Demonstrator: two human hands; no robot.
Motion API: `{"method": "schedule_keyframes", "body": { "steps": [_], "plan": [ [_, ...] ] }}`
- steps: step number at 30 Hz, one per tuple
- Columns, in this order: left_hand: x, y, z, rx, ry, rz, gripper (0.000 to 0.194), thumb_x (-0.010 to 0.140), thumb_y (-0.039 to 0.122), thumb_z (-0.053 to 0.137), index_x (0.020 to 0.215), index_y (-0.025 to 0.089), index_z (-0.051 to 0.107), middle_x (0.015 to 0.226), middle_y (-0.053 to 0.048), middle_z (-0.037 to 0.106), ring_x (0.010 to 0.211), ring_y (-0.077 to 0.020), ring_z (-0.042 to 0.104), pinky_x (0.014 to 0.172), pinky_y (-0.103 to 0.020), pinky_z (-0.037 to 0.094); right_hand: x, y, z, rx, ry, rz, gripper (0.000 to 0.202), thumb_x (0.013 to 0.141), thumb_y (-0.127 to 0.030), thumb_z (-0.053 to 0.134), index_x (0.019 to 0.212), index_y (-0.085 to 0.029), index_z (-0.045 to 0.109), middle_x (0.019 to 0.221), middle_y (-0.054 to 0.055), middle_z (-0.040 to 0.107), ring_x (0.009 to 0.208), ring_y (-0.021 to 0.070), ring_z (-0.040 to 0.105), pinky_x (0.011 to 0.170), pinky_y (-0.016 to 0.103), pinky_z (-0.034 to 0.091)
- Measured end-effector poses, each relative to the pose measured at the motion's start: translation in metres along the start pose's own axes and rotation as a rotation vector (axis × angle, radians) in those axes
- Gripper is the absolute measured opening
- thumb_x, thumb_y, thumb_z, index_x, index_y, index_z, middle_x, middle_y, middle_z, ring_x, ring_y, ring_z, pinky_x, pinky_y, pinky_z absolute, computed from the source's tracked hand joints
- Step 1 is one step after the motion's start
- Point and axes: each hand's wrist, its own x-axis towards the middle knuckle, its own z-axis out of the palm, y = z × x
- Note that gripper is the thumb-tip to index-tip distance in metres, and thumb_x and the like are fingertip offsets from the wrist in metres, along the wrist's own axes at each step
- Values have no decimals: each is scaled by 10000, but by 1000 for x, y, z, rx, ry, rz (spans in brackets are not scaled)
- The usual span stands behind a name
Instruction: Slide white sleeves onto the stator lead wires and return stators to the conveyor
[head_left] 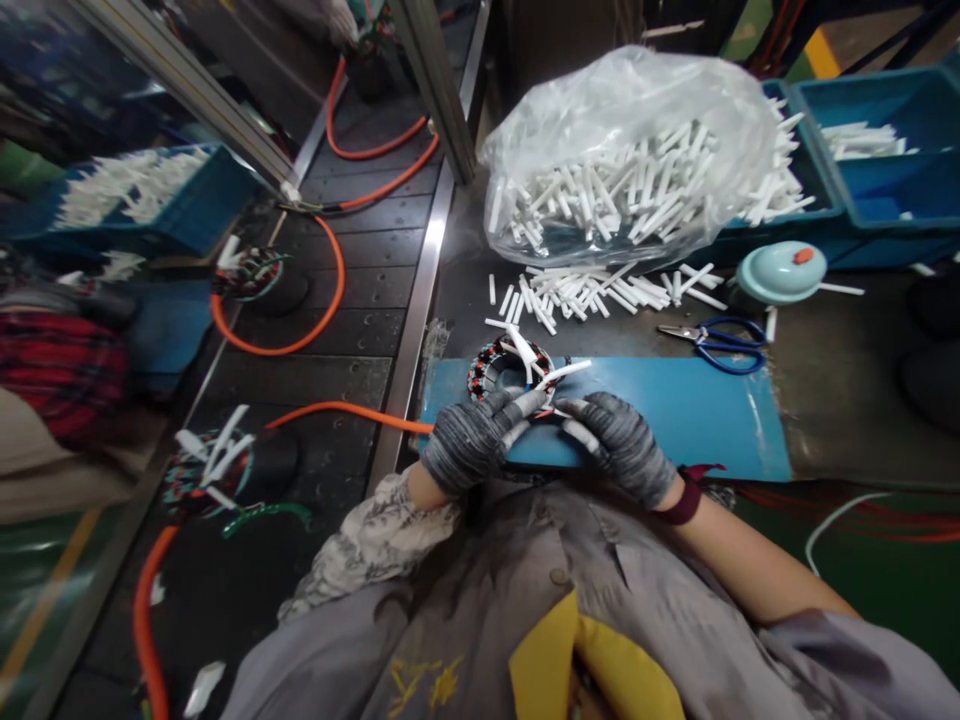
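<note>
A ring-shaped motor stator (484,371) with copper-and-black windings lies on a blue mat (675,410) in front of me. White sleeves (564,371) stick up from its lead wires. My left hand (476,440), in a grey knit glove with pale fingertips, is closed at the stator's near edge, pinching the wire leads. Facing it, my right hand (626,442), gloved the same way, has its fingertips pressed together close to the left ones. What exactly sits between the right fingertips is too small to tell. An orange cable (375,411) runs in beneath my left hand.
Loose white tubes (585,292) lie beyond the stator, before a clear bag (630,150) of tubes. Blue-handled pliers (724,343) and a pale-blue lidded container (781,272) stand right, near blue bins (885,190). Leftward, a conveyor (360,340) carries stators; a co-worker's plaid sleeve (64,375) shows.
</note>
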Motion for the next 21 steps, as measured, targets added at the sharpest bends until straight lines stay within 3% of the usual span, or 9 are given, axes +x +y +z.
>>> {"method": "schedule_keyframes", "body": {
  "steps": [3, 5, 7, 9, 12, 15, 17, 19, 21],
  "plan": [
    [2, 0, 1, -42, 51, 0, 357, 1050, 315, 500, 1359, 229, 657, 1210, -81, 761, 997, -202, 756, 858, -303, 617, 14, 0, 3, 234, -126, 78, 388, 1036, -469, 488, 1140, -208, 756, 1023, 108, 752, 953, 247, 689, 931, 433, 563],
    [4, -1, 1, -73, 83, 1, 328, 1044, 317, 516, 1305, 208, 683, 1178, -80, 772, 1012, -202, 757, 869, -297, 617, 19, 1, 5, 504, -290, 160, 466, 1046, -542, 432, 1043, -200, 749, 813, 53, 709, 731, 186, 647, 743, 348, 570],
    [5, -2, 1, -108, 104, -8, 302, 1041, 312, 528, 1257, 189, 701, 1159, -81, 778, 1031, -199, 756, 893, -292, 614, 20, 1, 8, 692, -379, 261, 570, 1052, -599, 357, 964, -172, 725, 611, -9, 571, 513, 132, 492, 527, 276, 469],
    [4, -3, 2, -129, 111, -10, 291, 1043, 306, 527, 1236, 181, 705, 1162, -78, 778, 1042, -196, 755, 918, -295, 610, 16, 0, 10, 724, -336, 310, 608, 1058, -608, 321, 919, -164, 712, 566, -28, 511, 471, 116, 422, 491, 262, 422],
    [2, -2, 3, -113, 103, -15, 292, 1046, 306, 515, 1231, 196, 711, 1170, -75, 777, 1037, -198, 757, 918, -304, 614, 8, -5, 9, 466, -128, 208, 477, 1008, -599, 488, 1004, -196, 745, 776, 42, 688, 699, 173, 611, 727, 327, 540],
    [0, -1, 3, -103, 56, -46, 306, 1052, 321, 494, 1234, 210, 712, 1170, -74, 776, 1040, -208, 756, 902, -316, 618, 5, -10, 6, 190, 31, 133, 441, 959, -594, 580, 1094, -212, 755, 975, 103, 756, 902, 246, 677, 881, 408, 544],
    [0, -1, 3, -107, 21, -70, 309, 1057, 325, 477, 1229, 216, 709, 1178, -75, 773, 1050, -216, 752, 897, -328, 617, 9, -13, 8, 338, -86, 209, 477, 997, -608, 503, 986, -204, 755, 809, 73, 740, 756, 208, 668, 794, 364, 551],
    [1, -2, 5, -110, 0, -86, 308, 1061, 321, 465, 1224, 217, 705, 1198, -84, 765, 1066, -228, 748, 897, -339, 615, 16, -17, 14, 641, -264, 326, 551, 1023, -631, 425, 889, -191, 728, 597, 8, 645, 561, 149, 584, 681, 306, 529],
    [1, -1, 7, -107, -5, -84, 308, 1062, 315, 460, 1227, 211, 698, 1220, -94, 758, 1082, -235, 745, 905, -344, 612, 21, -23, 21, 857, -330, 434, 598, 1025, -654, 396, 843, -175, 705, 487, -34, 545, 459, 117, 502, 608, 277, 496]
  ]
}}
